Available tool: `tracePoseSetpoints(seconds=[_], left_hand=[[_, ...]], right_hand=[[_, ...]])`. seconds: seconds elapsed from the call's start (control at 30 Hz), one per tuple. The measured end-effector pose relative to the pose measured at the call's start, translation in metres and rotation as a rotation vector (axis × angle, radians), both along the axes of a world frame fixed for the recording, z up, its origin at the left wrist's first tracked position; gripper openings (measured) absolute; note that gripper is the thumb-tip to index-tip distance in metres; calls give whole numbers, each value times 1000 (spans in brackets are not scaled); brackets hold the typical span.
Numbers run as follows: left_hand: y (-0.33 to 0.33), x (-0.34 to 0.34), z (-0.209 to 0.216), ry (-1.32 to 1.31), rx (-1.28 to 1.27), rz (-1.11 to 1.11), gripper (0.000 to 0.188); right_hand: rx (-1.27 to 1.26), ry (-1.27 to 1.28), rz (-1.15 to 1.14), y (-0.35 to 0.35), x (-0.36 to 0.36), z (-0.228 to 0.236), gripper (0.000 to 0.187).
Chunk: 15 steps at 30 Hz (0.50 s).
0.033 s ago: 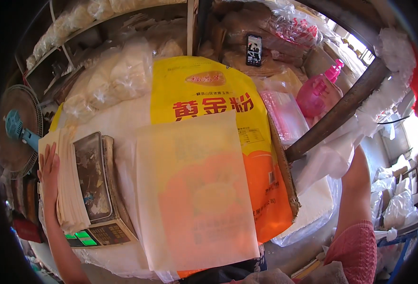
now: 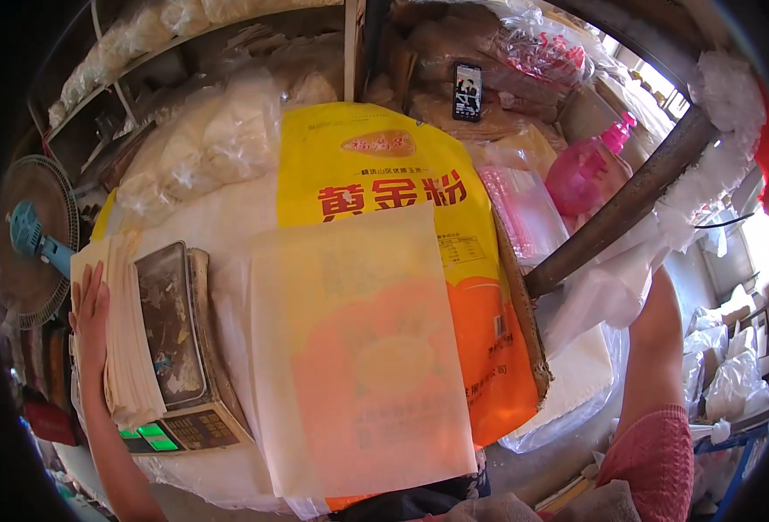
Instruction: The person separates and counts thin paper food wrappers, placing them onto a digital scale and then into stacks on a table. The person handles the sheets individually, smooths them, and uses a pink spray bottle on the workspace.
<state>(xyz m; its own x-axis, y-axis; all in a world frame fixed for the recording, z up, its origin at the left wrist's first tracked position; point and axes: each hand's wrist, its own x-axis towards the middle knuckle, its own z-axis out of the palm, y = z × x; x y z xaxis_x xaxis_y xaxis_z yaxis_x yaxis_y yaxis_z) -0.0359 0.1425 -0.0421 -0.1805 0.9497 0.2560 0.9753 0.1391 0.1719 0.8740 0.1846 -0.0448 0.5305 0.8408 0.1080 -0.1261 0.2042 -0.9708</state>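
My left hand point(image 2: 91, 306) rests with its fingers stretched out on a folded stack of thin cream sheets point(image 2: 127, 335). That stack lies on a worn digital scale point(image 2: 175, 322) with a lit green display. Before me a pale, see-through sheet point(image 2: 362, 357) is spread over a yellow and orange sack point(image 2: 480, 348). On the right my forearm point(image 2: 654, 348) reaches up from a pink knitted sleeve; the hand at its end is hidden behind hanging whitish plastic point(image 2: 606, 291), so its fingers do not show.
A dark slanting post point(image 2: 624, 209) crosses the right side. Behind it stand a pink pump bottle point(image 2: 580, 174) and a pack of clear plastic bags point(image 2: 523, 213). A phone point(image 2: 467, 91) leans at the back. Bagged cream goods point(image 2: 201, 148) lie back left, near a fan point(image 2: 36, 239).
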Motion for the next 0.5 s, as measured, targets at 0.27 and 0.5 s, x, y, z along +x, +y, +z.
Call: tracePoseSetpoints(seconds=[0.27, 0.5], left_hand=[[48, -6, -48, -85, 29, -138, 54], [58, -74, -38, 36, 124, -378, 64]], right_hand=[[125, -211, -266, -178, 211, 81, 31], [-228, -251, -393, -341, -90, 149, 37]])
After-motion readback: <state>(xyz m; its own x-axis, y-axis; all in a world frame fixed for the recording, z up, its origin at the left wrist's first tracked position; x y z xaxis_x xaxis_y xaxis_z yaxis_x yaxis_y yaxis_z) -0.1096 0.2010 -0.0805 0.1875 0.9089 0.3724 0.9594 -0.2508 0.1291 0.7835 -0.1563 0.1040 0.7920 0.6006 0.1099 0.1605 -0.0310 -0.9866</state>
